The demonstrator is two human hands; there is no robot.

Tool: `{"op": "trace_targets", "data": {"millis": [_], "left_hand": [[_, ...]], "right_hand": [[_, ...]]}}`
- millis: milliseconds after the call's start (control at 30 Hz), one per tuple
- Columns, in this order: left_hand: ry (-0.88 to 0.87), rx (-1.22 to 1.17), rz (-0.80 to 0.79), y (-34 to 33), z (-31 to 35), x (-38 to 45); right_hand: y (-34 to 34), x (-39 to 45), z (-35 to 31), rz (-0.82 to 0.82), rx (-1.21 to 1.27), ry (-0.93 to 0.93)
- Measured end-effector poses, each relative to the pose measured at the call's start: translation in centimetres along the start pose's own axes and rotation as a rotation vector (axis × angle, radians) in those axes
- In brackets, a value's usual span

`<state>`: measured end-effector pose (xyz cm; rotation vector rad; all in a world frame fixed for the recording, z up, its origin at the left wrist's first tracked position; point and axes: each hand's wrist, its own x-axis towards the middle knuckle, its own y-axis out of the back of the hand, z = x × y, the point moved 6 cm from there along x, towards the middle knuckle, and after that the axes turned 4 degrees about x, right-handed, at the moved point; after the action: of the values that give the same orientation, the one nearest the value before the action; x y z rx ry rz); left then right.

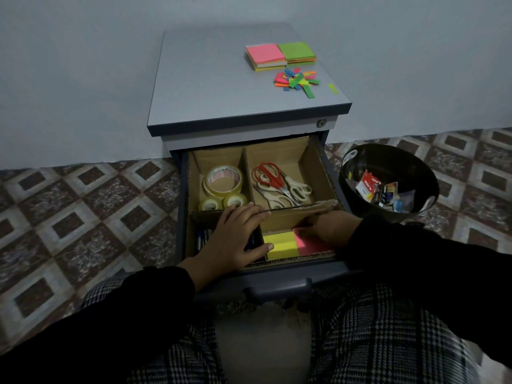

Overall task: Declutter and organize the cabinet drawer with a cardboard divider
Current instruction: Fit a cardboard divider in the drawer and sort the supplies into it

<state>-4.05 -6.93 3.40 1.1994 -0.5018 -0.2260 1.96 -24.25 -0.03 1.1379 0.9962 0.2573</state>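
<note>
The open drawer [279, 282] holds a cardboard divider [318, 167] with four compartments. Tape rolls [223, 180] lie in the back left one, scissors [279, 184] in the back right. A yellow sticky pad [279, 245] and a pink pad [307, 245] sit in the front right compartment. My left hand [238, 236] rests flat across the divider's middle wall, over the front left compartment with pens [201, 239]. My right hand [329, 228] is down in the front right compartment on the pink pad; its fingers are hidden.
On the cabinet top [216, 79] lie two stacks of sticky notes [279, 55] and a scatter of coloured paper strips [296, 80]. A black bin [388, 181] with discarded packaging stands right of the drawer. Patterned floor tiles surround the cabinet.
</note>
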Motion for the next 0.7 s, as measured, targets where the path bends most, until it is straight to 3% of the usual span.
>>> {"op": "trace_targets", "data": {"millis": [367,700], "left_hand": [[0.003,-0.006,0.001,-0.2,-0.1,0.0],[-0.001,0.006,0.016,-0.4,-0.3,0.1]], "right_hand": [[0.8,-1.4,-0.8,-0.162,0.105,0.139],[0.0,-1.4,0.1,-0.199,-0.032,0.128]]}}
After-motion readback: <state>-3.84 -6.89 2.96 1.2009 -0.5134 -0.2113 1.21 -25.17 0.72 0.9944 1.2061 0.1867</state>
